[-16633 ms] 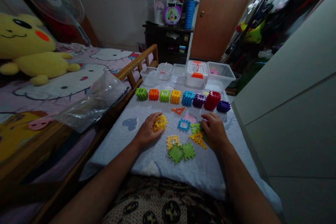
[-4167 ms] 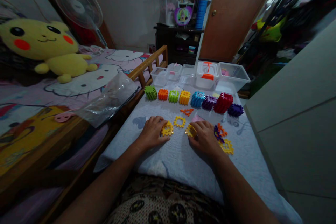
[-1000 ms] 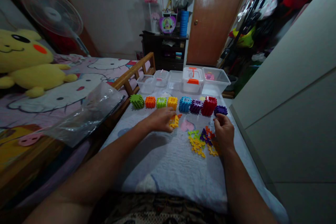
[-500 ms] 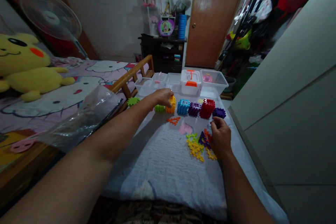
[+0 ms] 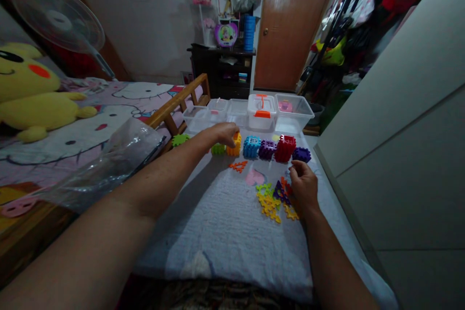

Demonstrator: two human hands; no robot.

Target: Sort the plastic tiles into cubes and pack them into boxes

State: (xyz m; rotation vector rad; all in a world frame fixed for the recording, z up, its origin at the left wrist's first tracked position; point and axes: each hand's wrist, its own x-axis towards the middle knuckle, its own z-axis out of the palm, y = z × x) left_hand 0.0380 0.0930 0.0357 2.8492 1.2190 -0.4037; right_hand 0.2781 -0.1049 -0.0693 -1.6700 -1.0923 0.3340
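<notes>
My left hand (image 5: pixel 225 134) reaches across the table, its fingers closed on the top of a stack of yellow interlocking plastic pieces (image 5: pixel 234 149). A green stack (image 5: pixel 218 149) sits just left of it, partly behind my forearm. To its right stand a light blue stack (image 5: pixel 252 147), a purple stack (image 5: pixel 267 150), a red stack (image 5: pixel 285 148) and a dark purple stack (image 5: pixel 301 155). My right hand (image 5: pixel 305 183) is in front of the dark purple stack, fingers curled into a pinch; anything inside is hidden. Loose yellow pieces (image 5: pixel 268 205) lie beside it, with green, purple and orange ones.
An orange triangular piece (image 5: pixel 238 166) lies before the yellow stack. Along the back stand clear plastic bins (image 5: pixel 294 112) and a lidded box with orange clips (image 5: pixel 261 112). A wooden bed rail (image 5: pixel 178 101) borders the left; a pale cabinet (image 5: pixel 399 131) borders the right.
The whole scene has shifted slightly left in view. Both hands stay at nearly the same spots, the left still on the yellow stack.
</notes>
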